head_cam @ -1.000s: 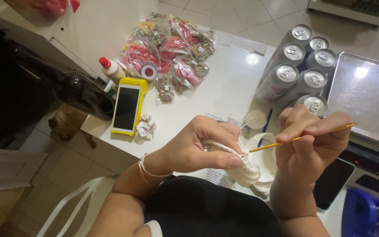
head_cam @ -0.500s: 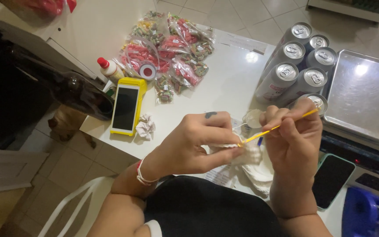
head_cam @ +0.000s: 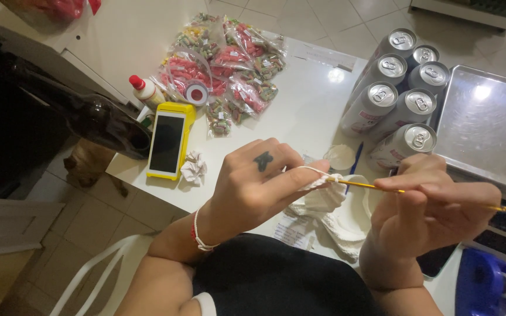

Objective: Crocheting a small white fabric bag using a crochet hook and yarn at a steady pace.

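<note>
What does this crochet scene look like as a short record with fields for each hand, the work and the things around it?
Left hand: pinches white crochet piece, yarn over forefinger
Right hand: grips yellow crochet hook, tip in the stitches
Surface: white table
Far side: six drink cans, bagged candies, metal tray
Left side: yellow-cased phone, dark bottle, crumpled paper
Near right: blue tape dispenser

Bare white tabletop (head_cam: 300, 111) lies between candy bags (head_cam: 224, 70) and cans (head_cam: 393, 93).
</note>
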